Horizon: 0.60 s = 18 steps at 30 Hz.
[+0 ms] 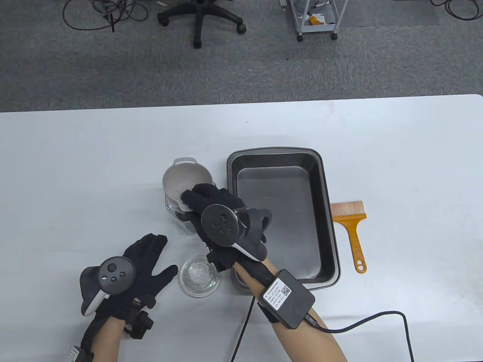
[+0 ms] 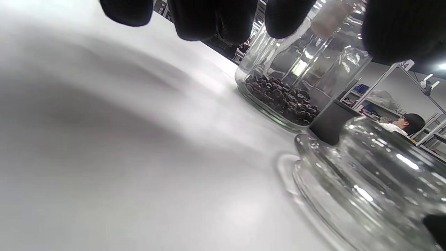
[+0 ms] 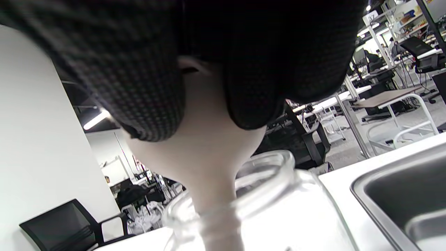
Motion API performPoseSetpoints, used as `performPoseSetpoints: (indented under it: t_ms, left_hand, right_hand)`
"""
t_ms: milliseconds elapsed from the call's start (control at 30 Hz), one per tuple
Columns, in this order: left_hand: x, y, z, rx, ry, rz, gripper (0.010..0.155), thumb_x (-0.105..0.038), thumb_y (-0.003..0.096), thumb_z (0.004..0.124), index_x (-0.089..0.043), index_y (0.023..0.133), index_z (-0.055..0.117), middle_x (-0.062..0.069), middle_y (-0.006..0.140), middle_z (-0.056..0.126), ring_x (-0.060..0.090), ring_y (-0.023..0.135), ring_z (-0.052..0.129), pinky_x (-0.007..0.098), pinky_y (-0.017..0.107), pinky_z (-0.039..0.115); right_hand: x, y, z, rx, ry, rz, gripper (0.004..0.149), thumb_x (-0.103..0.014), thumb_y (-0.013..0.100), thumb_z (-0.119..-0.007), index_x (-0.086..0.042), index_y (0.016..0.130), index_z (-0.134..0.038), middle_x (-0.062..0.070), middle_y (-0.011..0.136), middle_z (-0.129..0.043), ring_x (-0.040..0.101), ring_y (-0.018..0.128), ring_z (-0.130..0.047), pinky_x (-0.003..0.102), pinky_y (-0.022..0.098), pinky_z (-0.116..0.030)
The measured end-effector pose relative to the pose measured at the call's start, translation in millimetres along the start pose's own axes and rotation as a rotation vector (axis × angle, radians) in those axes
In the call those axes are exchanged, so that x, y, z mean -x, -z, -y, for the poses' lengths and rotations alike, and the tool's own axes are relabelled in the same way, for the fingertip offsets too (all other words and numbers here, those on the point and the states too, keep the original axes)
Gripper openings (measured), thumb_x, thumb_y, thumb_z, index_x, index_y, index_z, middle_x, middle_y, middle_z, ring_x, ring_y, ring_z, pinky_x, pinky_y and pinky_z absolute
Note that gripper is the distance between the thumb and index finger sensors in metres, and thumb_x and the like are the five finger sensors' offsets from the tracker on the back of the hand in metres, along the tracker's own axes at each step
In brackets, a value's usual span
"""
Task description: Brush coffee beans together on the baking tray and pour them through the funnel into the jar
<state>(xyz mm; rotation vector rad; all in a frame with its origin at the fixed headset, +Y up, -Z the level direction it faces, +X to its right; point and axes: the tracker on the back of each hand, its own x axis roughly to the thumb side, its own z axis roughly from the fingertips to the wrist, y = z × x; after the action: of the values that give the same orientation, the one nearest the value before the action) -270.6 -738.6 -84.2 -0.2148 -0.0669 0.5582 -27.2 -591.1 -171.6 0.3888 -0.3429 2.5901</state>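
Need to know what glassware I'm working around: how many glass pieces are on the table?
2: the jar under the funnel, left of the baking tray, and its glass lid lying nearer the person, between both hands.

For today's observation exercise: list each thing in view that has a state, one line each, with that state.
Funnel: upright, spout in the jar, gripped by right hand.
Jar: open, coffee beans at bottom.
Baking tray: emptied, flat.
Glass lid: off, on table.
Brush: lying unused.
Left hand: open.
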Motion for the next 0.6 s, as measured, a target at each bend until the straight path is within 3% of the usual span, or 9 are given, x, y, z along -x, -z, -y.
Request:
performPoseSetpoints:
  t_ms: [333,600]
  left_hand:
    - [0,0,0,0.002,0.005,-0.006,0.082,-0.078,0.0448,0.077,-0.043,0.112,0.046,-0.002,0.124,0.049,0.033,0.115,0.052,0.063,0.08,0.049]
    - [1,-1,1,0.003,0.015,-0.01,0.082,-0.078,0.0449,0.077,-0.043,0.112,0.046,-0.002,0.124,0.049,0.033,0.114,0.052,0.063,0.08,0.049]
  right_hand:
    - [5,-7,53,0.116,0.059,-0.005,0.04,-0.043,0.035,-0.102,-0.039,0.074,-0.093,-0.006,0.085,-0.097,0.018,0.059,-0.104,0.041,0.048,-0.092]
    - [42,-24,75,0.135,0.063,-0.083,0.04,-0.044,0.036,-0.101,-0.039,0.075,-0.093,-0.005,0.086,-0.096,0.018,0.06,-0.104,0.041,0.048,-0.092]
